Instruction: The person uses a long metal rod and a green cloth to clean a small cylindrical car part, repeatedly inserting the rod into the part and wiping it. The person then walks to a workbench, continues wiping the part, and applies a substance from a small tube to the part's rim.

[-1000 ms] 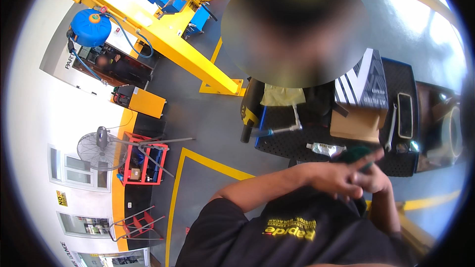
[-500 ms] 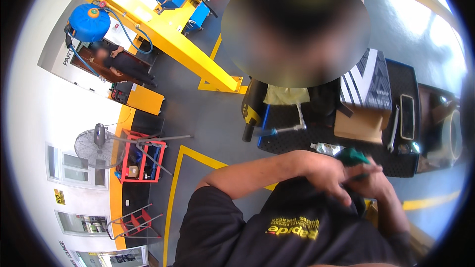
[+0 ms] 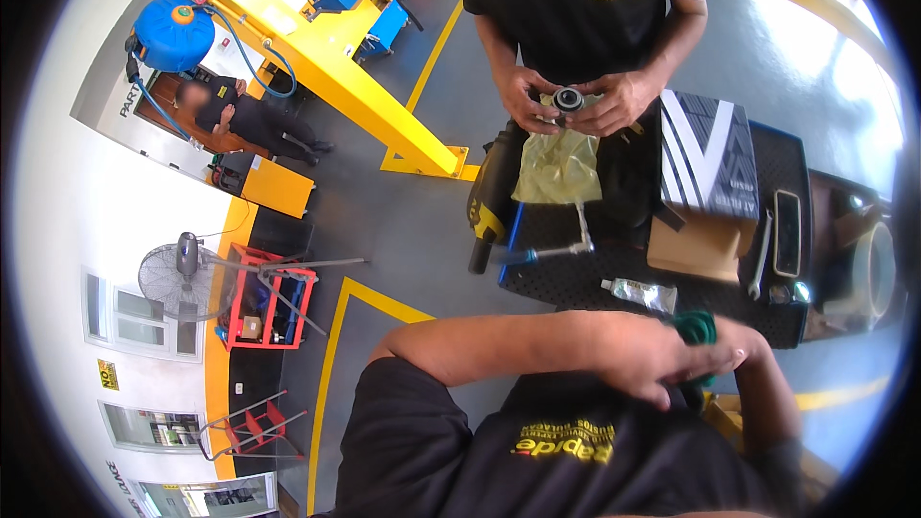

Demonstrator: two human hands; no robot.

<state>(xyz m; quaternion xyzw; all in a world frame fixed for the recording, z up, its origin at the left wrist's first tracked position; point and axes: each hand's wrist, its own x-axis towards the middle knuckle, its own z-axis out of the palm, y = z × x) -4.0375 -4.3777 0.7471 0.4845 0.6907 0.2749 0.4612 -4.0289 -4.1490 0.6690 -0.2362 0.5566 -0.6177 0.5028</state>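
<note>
A crumpled green rag (image 3: 697, 329) is pressed between my two hands, low in front of my shirt. My left hand (image 3: 649, 357) reaches across with its fingers over the rag, against my right hand (image 3: 734, 343). The right hand comes in from the other side and is closed around the rag; its fingers are partly hidden and blurred. Just beyond my hands, a silver tube (image 3: 640, 295) with a white cap lies on a black ribbed tray (image 3: 624, 270).
Opposite me, a co-worker's hands (image 3: 614, 104) hold a dark ring-shaped metal part (image 3: 568, 99) above a yellowish plastic bag (image 3: 559, 171). The tray bears a ratchet (image 3: 561, 250), an opened box (image 3: 707, 158), a wrench (image 3: 762, 254) and a phone (image 3: 787, 235). A fan (image 3: 182, 278) stands at left.
The green rag has shifted and bunched between my hands, with my left hand slightly lower. The co-worker has leaned back, so their hands and the metal part now show.
</note>
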